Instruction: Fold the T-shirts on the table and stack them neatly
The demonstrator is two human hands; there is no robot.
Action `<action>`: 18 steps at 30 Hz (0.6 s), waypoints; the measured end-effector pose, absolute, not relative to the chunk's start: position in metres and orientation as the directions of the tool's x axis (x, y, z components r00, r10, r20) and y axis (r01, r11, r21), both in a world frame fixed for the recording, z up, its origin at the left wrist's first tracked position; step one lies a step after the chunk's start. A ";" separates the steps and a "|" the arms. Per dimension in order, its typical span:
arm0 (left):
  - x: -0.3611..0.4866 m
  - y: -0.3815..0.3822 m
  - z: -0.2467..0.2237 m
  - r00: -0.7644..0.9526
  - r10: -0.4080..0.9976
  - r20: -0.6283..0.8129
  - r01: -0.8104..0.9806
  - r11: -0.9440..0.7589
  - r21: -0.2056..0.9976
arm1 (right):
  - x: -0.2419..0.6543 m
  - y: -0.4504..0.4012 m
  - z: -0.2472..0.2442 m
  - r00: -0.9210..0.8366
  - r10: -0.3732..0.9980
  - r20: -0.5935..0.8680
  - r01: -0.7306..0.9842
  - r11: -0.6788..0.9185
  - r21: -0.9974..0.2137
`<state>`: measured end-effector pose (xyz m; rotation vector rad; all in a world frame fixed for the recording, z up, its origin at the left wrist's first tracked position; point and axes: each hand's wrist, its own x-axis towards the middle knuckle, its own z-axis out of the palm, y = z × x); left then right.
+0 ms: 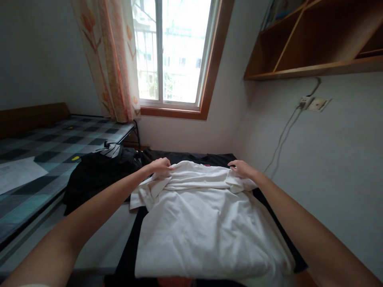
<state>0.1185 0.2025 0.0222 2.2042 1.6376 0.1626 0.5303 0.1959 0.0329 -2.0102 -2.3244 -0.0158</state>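
Note:
A white T-shirt (206, 231) lies spread out before me, its far edge gathered in folds. My left hand (161, 165) is closed on the shirt's far left corner, near the shoulder. At the far right corner my right hand (241, 168) pinches the cloth between thumb and fingers. One sleeve (140, 195) hangs out on the left side. Under the white shirt lies a black garment (188, 156), showing beyond the far edge and along both sides, with small red lettering partly covered.
A pile of black clothes (98, 175) sits to the left. Beyond it stands a bed with a checked cover (60, 137), a paper sheet (20, 173) on it. A wooden shelf (311, 65) juts from the right wall above a plugged socket (305, 103). A curtain (110, 59) hangs by the window.

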 end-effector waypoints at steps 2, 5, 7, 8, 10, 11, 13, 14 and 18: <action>0.123 0.209 0.018 0.273 0.955 -0.118 0.898 -0.209 0.387 | 0.523 0.202 0.026 -0.149 0.989 -0.001 0.988 0.149 0.040; 0.128 0.216 0.011 0.278 0.953 -0.120 0.883 -0.205 0.422 | 0.515 0.209 0.016 -0.118 0.992 -0.049 0.987 0.122 0.108; 0.129 0.220 0.007 0.300 0.945 -0.130 0.862 -0.210 0.462 | 0.512 0.212 0.012 -0.116 0.991 -0.063 0.984 0.123 0.126; 0.129 0.222 0.006 0.306 0.942 -0.138 0.839 -0.198 0.507 | 0.510 0.214 0.011 -0.116 0.991 -0.074 0.983 0.125 0.134; 0.129 0.225 0.003 0.338 0.928 -0.158 0.743 -0.160 0.649 | 0.509 0.216 0.011 -0.118 0.988 -0.100 0.981 0.132 0.144; 0.129 0.227 0.002 0.376 0.912 -0.167 0.674 -0.145 0.725 | 0.508 0.218 0.013 -0.122 0.987 -0.106 0.980 0.137 0.142; 0.128 0.232 0.001 0.482 0.861 -0.162 0.552 -0.155 0.819 | 0.508 0.221 0.017 -0.109 0.991 -0.081 0.985 0.118 0.125; 0.128 0.236 0.003 0.535 0.832 -0.144 0.524 -0.194 0.829 | 0.509 0.224 0.019 -0.086 0.995 -0.044 0.991 0.090 0.098; 0.124 0.257 0.026 0.614 0.785 0.081 0.459 -0.438 0.773 | 0.515 0.235 0.039 0.097 0.971 0.218 0.979 -0.054 -0.196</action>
